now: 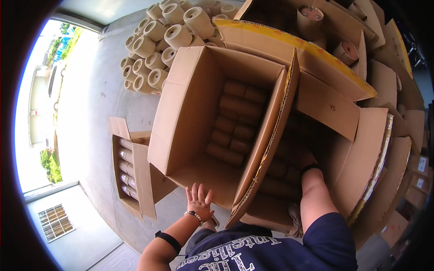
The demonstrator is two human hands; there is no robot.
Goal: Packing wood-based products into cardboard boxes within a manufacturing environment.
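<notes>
My left hand (199, 198) is open, its fingers spread against or just beside the near edge of a tall open cardboard box (181, 113). Brown cardboard tubes (237, 106) lie in rows on that box's bottom. My right arm reaches down into a second open carton (357, 167) on the right. Deep shadow covers my right hand (307, 158), so its fingers and anything in them cannot be made out. Around it, more brown tubes (275, 168) show dimly in the carton.
Beyond the boxes, many pale thick-walled cylinders (174, 34) are piled on the grey floor (97, 117). A smaller carton of tubes (129, 169) stands at left. Yellow-edged cartons (289, 38) crowd the far right, one holding loose rolls (346, 52). A bright doorway opens at left.
</notes>
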